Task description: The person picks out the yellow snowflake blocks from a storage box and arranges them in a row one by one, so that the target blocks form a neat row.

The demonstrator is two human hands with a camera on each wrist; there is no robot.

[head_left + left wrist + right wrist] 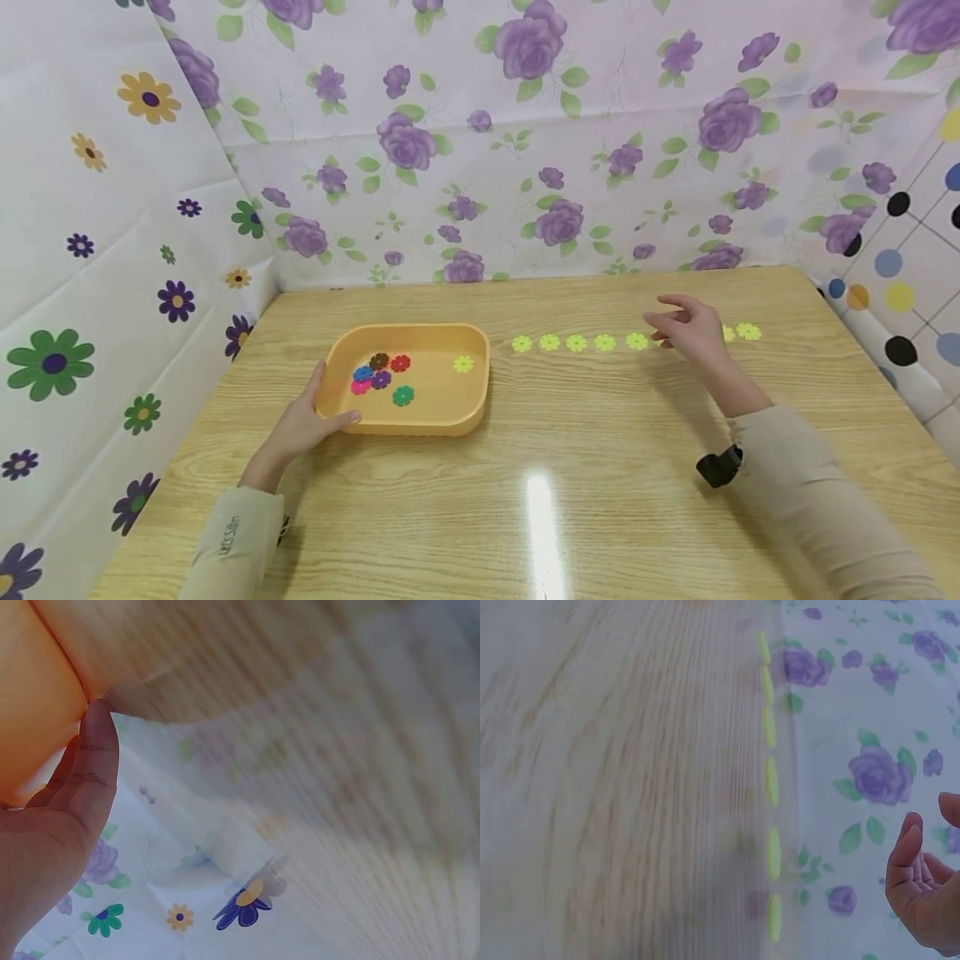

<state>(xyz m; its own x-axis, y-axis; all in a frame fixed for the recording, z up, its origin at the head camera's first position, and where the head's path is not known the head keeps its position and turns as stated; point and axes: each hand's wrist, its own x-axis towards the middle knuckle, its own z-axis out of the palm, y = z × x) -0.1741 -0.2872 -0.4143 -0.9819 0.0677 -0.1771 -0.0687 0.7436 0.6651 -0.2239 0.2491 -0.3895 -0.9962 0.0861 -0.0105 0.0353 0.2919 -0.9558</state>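
Observation:
My left hand [300,423] holds the left end of a yellow-orange plastic tray [420,430], thumb at the front rim and fingers along its outer left side. Inside the tray lie several flower-shaped discs: a green disc [403,396], a red disc [401,363], a yellow disc [463,364] and a cluster of blue, pink, purple and brown ones. To the right, a row of yellow flower-shaped discs [576,343] lies flat on the table. Over that row's right part hovers my right hand [693,333], fingers loosely bent, nothing visible between them; it hides part of the row.
The wooden table [465,517] meets a wall covering with purple flowers [558,223] at the back. Another flowered covering [135,317] stands on the left, and a dotted one [900,297] on the right.

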